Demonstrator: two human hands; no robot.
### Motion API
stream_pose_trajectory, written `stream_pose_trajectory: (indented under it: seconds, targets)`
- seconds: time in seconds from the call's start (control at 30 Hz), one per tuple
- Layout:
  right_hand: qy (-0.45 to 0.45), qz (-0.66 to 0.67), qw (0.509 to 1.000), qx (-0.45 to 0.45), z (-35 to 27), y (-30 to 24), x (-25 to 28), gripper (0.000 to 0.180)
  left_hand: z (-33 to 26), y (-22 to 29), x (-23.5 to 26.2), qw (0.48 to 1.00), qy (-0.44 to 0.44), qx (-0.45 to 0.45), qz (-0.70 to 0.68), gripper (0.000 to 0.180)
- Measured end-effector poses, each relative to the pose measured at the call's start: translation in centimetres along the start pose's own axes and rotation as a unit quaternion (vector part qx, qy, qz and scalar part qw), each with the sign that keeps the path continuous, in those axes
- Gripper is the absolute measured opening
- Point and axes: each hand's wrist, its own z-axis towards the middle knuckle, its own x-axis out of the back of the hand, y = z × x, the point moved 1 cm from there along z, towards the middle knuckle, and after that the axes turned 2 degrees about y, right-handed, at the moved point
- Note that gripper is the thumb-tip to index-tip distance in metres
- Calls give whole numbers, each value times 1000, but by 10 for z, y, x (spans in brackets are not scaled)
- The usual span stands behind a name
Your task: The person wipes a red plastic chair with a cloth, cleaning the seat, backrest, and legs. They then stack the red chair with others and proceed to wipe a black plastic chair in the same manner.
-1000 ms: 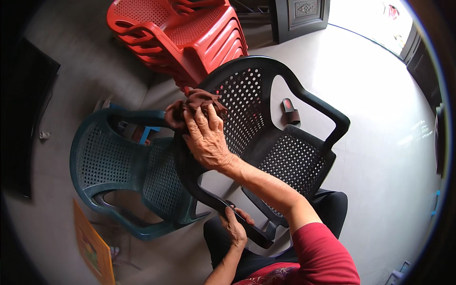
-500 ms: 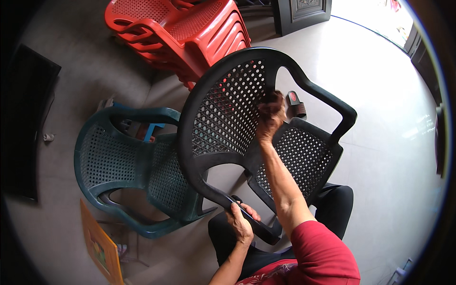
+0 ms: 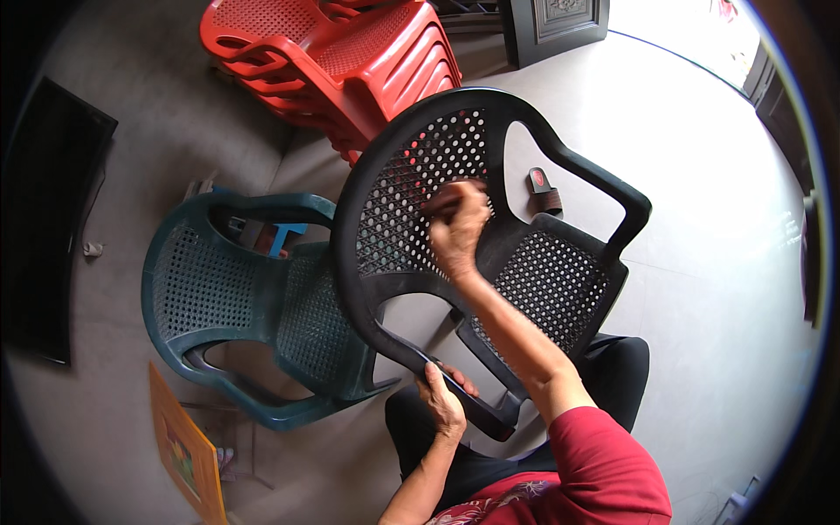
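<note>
A black plastic armchair [image 3: 350,197] with a perforated back and seat is tilted in front of me, partly over my knees. My left hand [image 3: 444,404] is wrapped round its near armrest. Against the inner face of the backrest, my right hand [image 3: 459,229] is closed on a dark reddish-brown cloth [image 3: 455,199]. That hand is smeared by motion, and the cloth is mostly bunched under the fingers. A dark green plastic armchair [image 3: 262,324] of similar form stands to the left, its right edge behind the black one.
A stack of red plastic chairs [image 3: 350,79] stands at the back. Beyond the black chair lies a slipper [image 3: 544,191] on the floor. To the left are a dark flat screen [image 3: 57,219] and a small white object [image 3: 93,250]. An orange-framed picture [image 3: 185,451] leans at the lower left.
My right hand has moved left and slightly down across the backrest with the cloth. The left hand keeps its grip on the armrest, and the black chair has barely shifted.
</note>
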Motion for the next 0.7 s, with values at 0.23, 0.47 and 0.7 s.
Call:
stream_pose_trajectory:
  seconds: [0.23,0.47,0.7]
  targets:
    - [-160,119,957,212,-44,-119,15,55,6,-7,8,999,-38,17,16,42]
    - [-176,73,980,65,-79,-21,27,62,3,-11,8,999,-12,36,-1,41]
    - [-273,-106,941,-170,-140,79,68,50,2,-7,3,998,-27,36,-41,40]
